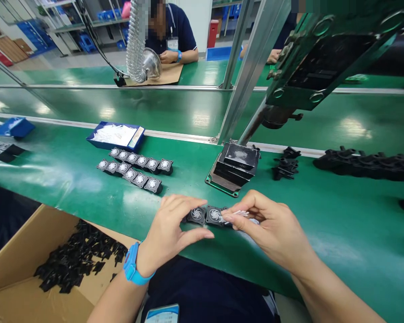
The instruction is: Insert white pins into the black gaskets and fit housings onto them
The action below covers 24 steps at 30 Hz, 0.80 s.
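Two small black square fans (197, 215) with pale swirled centres show side by side on the green bench before me. At the row's left end, my left hand (175, 224) curves around a fan, its thumb and fingers apart. My right hand (265, 220) pinches several thin white strips (240, 214) over the right end of the row. Whatever lies under those right fingers is mostly hidden. Farther left, two rows of similar fans (134, 175) stand on the bench. Behind them a blue box (116, 136) holds a heap of white pieces.
A press-like machine (309, 67) hangs at upper right, above a stepped black block (237, 166). Black parts (286, 166) and a long black row (366, 163) lie to the right. A cardboard box (16, 251) of black pieces sits lower left. Across the bench a person (182, 31) sits.
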{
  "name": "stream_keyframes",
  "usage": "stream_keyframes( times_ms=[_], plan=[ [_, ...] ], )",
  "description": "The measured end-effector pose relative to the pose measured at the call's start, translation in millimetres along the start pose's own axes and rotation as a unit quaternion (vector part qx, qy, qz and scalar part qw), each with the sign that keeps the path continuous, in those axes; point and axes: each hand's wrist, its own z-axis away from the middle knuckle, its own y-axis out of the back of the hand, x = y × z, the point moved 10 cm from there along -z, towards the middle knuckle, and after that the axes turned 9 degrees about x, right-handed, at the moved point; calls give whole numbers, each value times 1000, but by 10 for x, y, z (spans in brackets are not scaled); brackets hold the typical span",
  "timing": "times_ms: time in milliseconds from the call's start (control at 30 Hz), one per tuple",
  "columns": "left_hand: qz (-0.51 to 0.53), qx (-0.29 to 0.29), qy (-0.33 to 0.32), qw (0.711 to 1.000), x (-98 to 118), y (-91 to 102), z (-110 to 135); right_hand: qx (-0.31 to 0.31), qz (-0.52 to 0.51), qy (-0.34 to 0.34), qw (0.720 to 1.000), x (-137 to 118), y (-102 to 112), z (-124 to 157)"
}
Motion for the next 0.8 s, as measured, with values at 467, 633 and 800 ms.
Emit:
stream_keyframes(
  times_ms=[467, 633, 800],
  plan=[
    [98, 13, 70, 993, -276, 345, 31, -93, -6, 51, 994, -332, -675, -254],
    [81, 13, 104, 991, -501, 349, 126, -68, 22, 37, 997, -201, -703, -389],
    [108, 4, 174, 979, -744, 200, 231, -36, 2, 3, 999, -67, -642, -431]
  ],
)
